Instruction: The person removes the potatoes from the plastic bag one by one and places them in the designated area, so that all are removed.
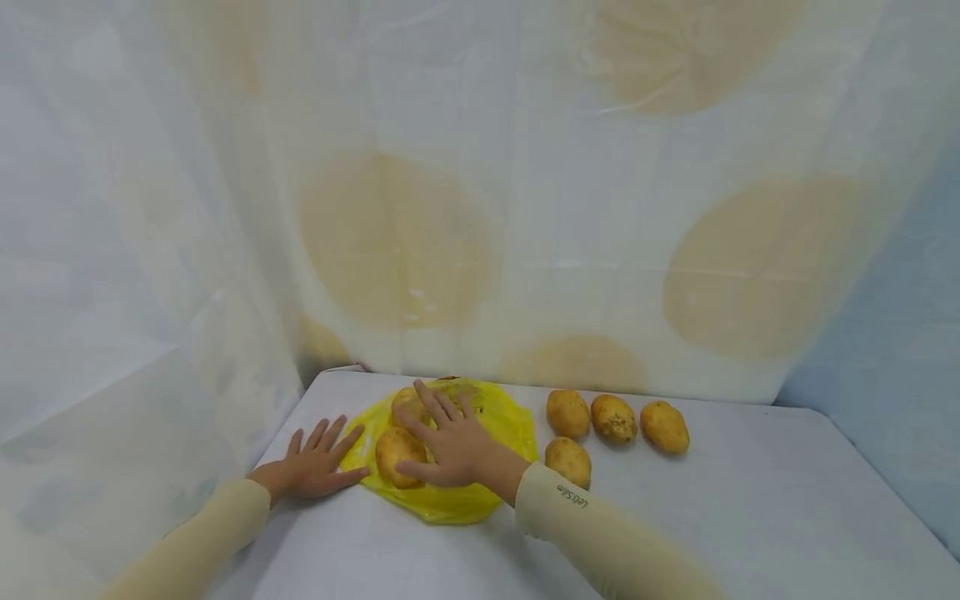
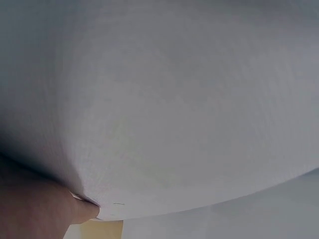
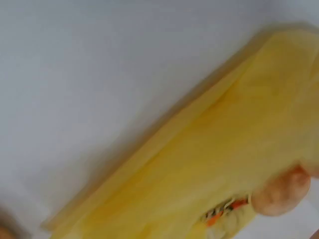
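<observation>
A yellow plastic bag lies spread on the white table. Two potatoes, a nearer potato and a farther potato, sit on its left part. My right hand reaches over the bag with fingers spread, its thumb at the nearer potato; whether it touches either one, I cannot tell. In the right wrist view the bag is blurred, with red and black print near its lower edge. Palm down at the bag's left edge, my left hand rests on the table, fingers spread and holding nothing.
Right of the bag, a row of three potatoes holds a left potato, a middle potato and a right potato. Another potato lies in front, beside my right wrist. A spotted curtain hangs behind the table.
</observation>
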Available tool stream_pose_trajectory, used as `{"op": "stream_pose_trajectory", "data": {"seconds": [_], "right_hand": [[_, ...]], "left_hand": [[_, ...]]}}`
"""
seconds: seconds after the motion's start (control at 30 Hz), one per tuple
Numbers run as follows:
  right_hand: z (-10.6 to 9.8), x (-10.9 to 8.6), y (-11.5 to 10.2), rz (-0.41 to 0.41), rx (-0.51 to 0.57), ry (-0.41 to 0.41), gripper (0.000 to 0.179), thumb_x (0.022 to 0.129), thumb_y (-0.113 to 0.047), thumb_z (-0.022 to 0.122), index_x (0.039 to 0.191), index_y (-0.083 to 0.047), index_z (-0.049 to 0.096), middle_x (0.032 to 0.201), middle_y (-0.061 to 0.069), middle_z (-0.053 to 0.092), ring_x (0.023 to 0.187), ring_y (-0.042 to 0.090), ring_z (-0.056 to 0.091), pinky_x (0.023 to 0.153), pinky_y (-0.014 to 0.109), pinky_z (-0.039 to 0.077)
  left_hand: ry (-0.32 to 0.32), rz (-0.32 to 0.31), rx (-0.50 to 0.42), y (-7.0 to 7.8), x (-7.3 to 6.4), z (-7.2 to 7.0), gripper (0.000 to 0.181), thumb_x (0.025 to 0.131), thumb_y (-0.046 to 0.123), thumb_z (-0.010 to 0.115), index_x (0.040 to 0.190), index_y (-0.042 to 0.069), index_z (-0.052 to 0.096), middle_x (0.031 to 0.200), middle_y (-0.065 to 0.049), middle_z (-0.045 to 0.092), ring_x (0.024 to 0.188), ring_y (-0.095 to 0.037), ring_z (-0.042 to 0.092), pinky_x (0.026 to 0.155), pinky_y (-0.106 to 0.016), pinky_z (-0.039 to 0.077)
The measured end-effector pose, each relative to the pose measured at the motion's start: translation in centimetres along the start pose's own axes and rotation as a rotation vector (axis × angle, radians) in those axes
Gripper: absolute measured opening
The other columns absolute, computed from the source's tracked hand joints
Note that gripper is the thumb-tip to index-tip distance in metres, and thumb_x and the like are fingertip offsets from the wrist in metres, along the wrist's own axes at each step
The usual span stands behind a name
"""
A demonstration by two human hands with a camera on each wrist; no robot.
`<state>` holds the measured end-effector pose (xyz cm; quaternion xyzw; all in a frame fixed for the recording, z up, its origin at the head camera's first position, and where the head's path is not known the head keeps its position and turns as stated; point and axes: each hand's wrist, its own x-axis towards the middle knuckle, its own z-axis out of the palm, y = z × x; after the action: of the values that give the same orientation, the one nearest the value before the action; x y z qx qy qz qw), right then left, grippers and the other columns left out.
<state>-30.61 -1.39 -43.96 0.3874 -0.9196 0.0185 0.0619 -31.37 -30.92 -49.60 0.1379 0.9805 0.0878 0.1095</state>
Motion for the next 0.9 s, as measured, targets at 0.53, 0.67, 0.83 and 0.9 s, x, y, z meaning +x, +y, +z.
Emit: {"op": "stream_pose_trajectory", "data": {"seconds": [0.53, 0.67, 0.83, 0.9], "right_hand": [[2.8, 0.7, -4.2, -0.164, -0.106, -0.058, 0.079, 0.092, -0.079, 0.018, 0.157, -0.034, 0.025, 0.164, -0.003, 0.023, 0.152, 0.029, 0.019, 0.121, 0.055, 0.014], [2.6, 0.4, -4.1, -0.156, -0.061, -0.077, 0.077, 0.093, -0.077, 0.024, 0.153, -0.03, 0.034, 0.162, -0.003, 0.028, 0.151, 0.027, 0.022, 0.118, 0.051, 0.029], [2.1, 0.2, -2.6, -0.139, 0.079, -0.084, 0.073, 0.092, -0.071, 0.045, 0.151, -0.028, 0.037, 0.161, 0.0, 0.031, 0.148, 0.025, 0.028, 0.115, 0.042, 0.036], [2.0, 0.0, -1.9, -0.116, 0.15, -0.084, 0.073, 0.09, -0.065, 0.056, 0.15, -0.028, 0.039, 0.159, 0.0, 0.035, 0.144, 0.025, 0.035, 0.113, 0.041, 0.039]], "left_hand": [[0.022, -0.019, 0.034, -0.3, 0.6, 1.3, 0.097, 0.086, 0.083, 0.037, 0.159, 0.021, 0.02, 0.166, -0.018, 0.005, 0.15, -0.049, 0.002, 0.11, -0.073, -0.007], [-0.005, -0.027, 0.026, 0.3, 0.1, 0.7, 0.096, 0.087, 0.08, 0.038, 0.159, 0.02, 0.018, 0.166, -0.02, 0.003, 0.149, -0.051, 0.002, 0.11, -0.074, -0.008], [-0.019, -0.036, 0.015, 0.4, -0.1, 0.0, 0.098, 0.086, 0.081, 0.039, 0.159, 0.02, 0.018, 0.165, -0.021, 0.003, 0.149, -0.051, 0.0, 0.11, -0.073, -0.009], [-0.014, -0.038, 0.017, 0.2, 0.0, 0.1, 0.098, 0.085, 0.083, 0.037, 0.159, 0.021, 0.017, 0.166, -0.019, 0.002, 0.15, -0.049, 0.0, 0.111, -0.072, -0.009]]}}
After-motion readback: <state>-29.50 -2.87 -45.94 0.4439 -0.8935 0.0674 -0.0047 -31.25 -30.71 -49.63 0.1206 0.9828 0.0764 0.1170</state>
